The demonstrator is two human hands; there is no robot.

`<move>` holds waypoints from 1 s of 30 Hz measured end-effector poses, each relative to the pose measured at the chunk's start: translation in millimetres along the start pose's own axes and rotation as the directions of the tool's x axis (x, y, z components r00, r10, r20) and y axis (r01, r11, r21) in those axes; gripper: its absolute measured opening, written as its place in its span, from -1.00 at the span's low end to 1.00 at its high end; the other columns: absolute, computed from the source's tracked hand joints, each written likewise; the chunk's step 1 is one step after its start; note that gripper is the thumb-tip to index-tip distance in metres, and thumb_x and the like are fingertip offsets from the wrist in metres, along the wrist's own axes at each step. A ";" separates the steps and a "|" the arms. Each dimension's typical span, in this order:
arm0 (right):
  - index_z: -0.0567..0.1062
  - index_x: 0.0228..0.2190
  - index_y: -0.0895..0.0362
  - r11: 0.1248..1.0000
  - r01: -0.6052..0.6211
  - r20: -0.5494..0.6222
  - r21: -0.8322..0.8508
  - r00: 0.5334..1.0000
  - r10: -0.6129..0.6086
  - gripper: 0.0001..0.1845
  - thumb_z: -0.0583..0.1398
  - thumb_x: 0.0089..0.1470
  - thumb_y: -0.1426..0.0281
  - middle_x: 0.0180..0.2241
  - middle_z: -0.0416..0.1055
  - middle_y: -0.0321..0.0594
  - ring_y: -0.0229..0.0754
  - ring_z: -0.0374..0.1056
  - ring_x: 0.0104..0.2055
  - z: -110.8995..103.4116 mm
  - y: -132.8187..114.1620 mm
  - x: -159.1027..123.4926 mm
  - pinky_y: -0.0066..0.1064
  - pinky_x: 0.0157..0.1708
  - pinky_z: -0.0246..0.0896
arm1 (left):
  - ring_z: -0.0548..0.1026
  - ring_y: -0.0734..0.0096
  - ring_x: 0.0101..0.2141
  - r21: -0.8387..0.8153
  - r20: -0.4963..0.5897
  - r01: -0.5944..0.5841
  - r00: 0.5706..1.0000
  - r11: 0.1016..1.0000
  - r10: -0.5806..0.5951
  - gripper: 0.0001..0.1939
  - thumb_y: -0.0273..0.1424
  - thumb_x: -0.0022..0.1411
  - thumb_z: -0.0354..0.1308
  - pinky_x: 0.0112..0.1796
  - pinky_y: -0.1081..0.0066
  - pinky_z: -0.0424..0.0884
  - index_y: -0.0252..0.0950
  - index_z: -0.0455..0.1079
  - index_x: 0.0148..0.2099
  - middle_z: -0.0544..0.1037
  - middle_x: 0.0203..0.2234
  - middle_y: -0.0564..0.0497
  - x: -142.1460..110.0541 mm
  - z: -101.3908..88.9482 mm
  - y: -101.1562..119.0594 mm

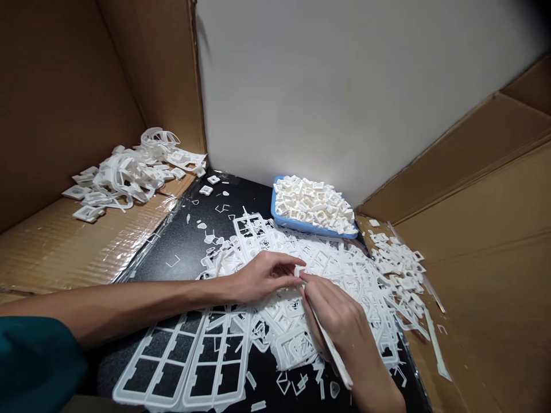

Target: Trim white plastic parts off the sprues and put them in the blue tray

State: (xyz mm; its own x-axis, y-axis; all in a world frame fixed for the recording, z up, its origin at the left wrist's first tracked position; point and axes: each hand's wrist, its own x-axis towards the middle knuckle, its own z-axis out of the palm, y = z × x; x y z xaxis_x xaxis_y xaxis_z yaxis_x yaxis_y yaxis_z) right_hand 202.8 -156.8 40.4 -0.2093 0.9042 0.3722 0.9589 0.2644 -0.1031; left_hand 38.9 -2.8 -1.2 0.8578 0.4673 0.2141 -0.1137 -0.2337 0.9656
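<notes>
Two bare hands meet over a heaped black table. The left hand point(262, 278), reaching in from the left below a teal sleeve point(37, 361), pinches a small white piece point(300, 269) between thumb and fingertips. The right hand point(338, 312) closes around a slim white implement point(340, 361), which slants down along the palm and out below it; its working end is hidden. The right fingertips come up against the small white piece, so the left grip probably serves to steady it while the right hand works at its edge.

Beneath and around the hands spreads a mound of white scraps and lattice frames point(331, 267), angular and thin. Nearer the viewer, at the left, long ladder-like frames point(217, 361) lie flat on the black tabletop point(172, 252), their windows showing the dark surface.

Beyond the hands, a blue tray point(297, 225) is piled with small white squares point(314, 201), seemingly put within reach to gather pieces together. Farther left, a tangle of strips and square pieces point(124, 175) rests on cardboard; at the right, more small pieces point(400, 269) lie along another cardboard sheet point(482, 287). A pale panel point(327, 86) stands behind. No brand, label or writing can be read.
</notes>
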 end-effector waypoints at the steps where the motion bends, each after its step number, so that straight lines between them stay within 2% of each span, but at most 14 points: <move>1: 0.42 -0.18 0.08 1.000 0.009 -0.023 -0.006 1.000 -0.010 -0.80 0.10 0.41 0.61 -0.04 0.60 -0.04 -0.01 0.56 0.02 1.2 0.8 -0.7 -0.23 -0.07 0.43 | 0.63 0.23 -0.10 0.023 0.004 -0.037 0.999 0.999 0.037 -0.53 -0.24 0.46 0.31 -0.07 0.29 0.55 -0.34 0.51 0.30 0.67 -0.06 -0.18 0.0 -0.4 -0.7; 4: 0.45 -0.16 0.10 1.000 0.022 -0.079 -0.012 0.997 -0.023 -0.83 0.14 0.41 0.59 -0.04 0.61 -0.02 0.02 0.57 0.04 3.9 2.2 0.4 -0.19 -0.02 0.45 | 0.60 0.24 -0.10 0.103 -0.008 -0.101 0.995 0.989 0.103 -0.57 -0.27 0.50 0.26 -0.05 0.27 0.54 -0.29 0.50 0.32 0.63 -0.06 -0.17 -0.2 -0.6 -2.6; 7: 0.50 -0.03 0.10 1.000 0.000 -0.124 0.016 0.992 0.002 -0.81 0.17 0.41 0.55 -0.05 0.64 -0.05 0.02 0.59 0.03 2.8 1.3 3.9 -0.18 -0.01 0.46 | 0.61 0.23 -0.09 0.088 -0.037 -0.093 0.995 0.992 0.096 -0.60 -0.27 0.51 0.24 -0.04 0.25 0.55 -0.34 0.52 0.28 0.65 -0.04 -0.18 -0.5 1.0 -3.4; 11: 0.52 0.09 0.06 0.969 -0.166 -0.102 0.181 0.977 0.186 -0.73 0.16 0.43 0.47 -0.06 0.65 -0.12 -0.04 0.62 -0.06 -3.7 0.2 5.1 -0.24 -0.11 0.49 | 0.64 0.20 -0.04 0.025 -0.036 -0.071 0.997 0.997 0.072 -0.62 -0.30 0.53 0.22 -0.02 0.24 0.57 -0.36 0.51 0.27 0.67 0.03 -0.20 -0.5 3.2 -3.3; 14: 0.57 -0.02 -0.02 0.888 -0.328 -0.020 0.323 0.936 0.353 -0.83 0.20 0.42 0.37 -0.03 0.66 -0.20 -0.07 0.63 -0.06 -8.0 2.3 4.0 -0.29 -0.11 0.50 | 0.66 0.19 -0.02 0.014 -0.046 -0.051 0.998 0.999 0.052 -0.65 -0.37 0.53 0.20 0.00 0.24 0.58 -0.36 0.52 0.27 0.68 0.06 -0.20 -0.1 2.9 -3.7; 17: 0.58 -0.22 -0.02 0.812 -0.425 0.061 0.399 0.896 0.439 -0.87 0.23 0.38 0.26 0.01 0.66 -0.23 -0.04 0.63 0.00 -9.8 4.2 5.0 -0.28 -0.08 0.51 | 0.67 0.20 -0.03 0.010 -0.049 -0.044 0.998 0.999 0.045 -0.65 -0.43 0.51 0.19 -0.01 0.24 0.60 -0.37 0.52 0.27 0.68 0.06 -0.21 0.6 1.8 -3.7; 19: 0.57 -0.29 -0.02 0.785 -0.449 0.081 0.427 0.883 0.462 -0.83 0.25 0.36 0.22 0.01 0.67 -0.23 -0.01 0.62 0.03 -10.3 3.9 7.0 -0.26 -0.07 0.51 | 0.68 0.21 -0.05 0.004 -0.049 -0.043 0.998 0.999 0.044 -0.65 -0.46 0.49 0.20 -0.03 0.25 0.61 -0.39 0.53 0.25 0.69 0.05 -0.21 1.1 1.2 -2.8; 24: 0.61 -0.23 -0.04 0.751 -0.497 0.125 0.434 0.859 0.496 -0.85 0.25 0.37 0.21 0.00 0.67 -0.26 0.00 0.61 0.03 -12.5 0.1 12.3 -0.22 -0.01 0.46 | 0.70 0.21 -0.06 -0.050 -0.068 -0.030 0.997 0.998 0.026 -0.64 -0.54 0.43 0.21 -0.02 0.22 0.65 -0.41 0.56 0.22 0.71 0.01 -0.22 1.5 2.0 -1.2; 30: 0.64 -0.11 -0.08 0.771 -0.467 0.132 0.433 0.879 0.458 -0.84 0.23 0.39 0.24 0.00 0.65 -0.30 -0.05 0.58 0.04 -14.5 -0.2 15.9 -0.26 0.01 0.44 | 0.70 0.18 -0.01 -0.086 -0.075 -0.045 0.996 0.995 0.038 -0.63 -0.52 0.42 0.25 0.03 0.17 0.66 -0.39 0.57 0.23 0.70 0.06 -0.23 1.0 3.4 -3.7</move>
State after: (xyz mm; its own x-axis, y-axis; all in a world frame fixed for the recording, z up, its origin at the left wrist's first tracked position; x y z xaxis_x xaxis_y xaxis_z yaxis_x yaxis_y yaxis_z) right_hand 202.0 -147.3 59.7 0.2294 0.9604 0.1581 0.7546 -0.0729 -0.6522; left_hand 41.9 -4.4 -5.1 0.8129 0.5205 0.2613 -0.1946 -0.1802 0.9642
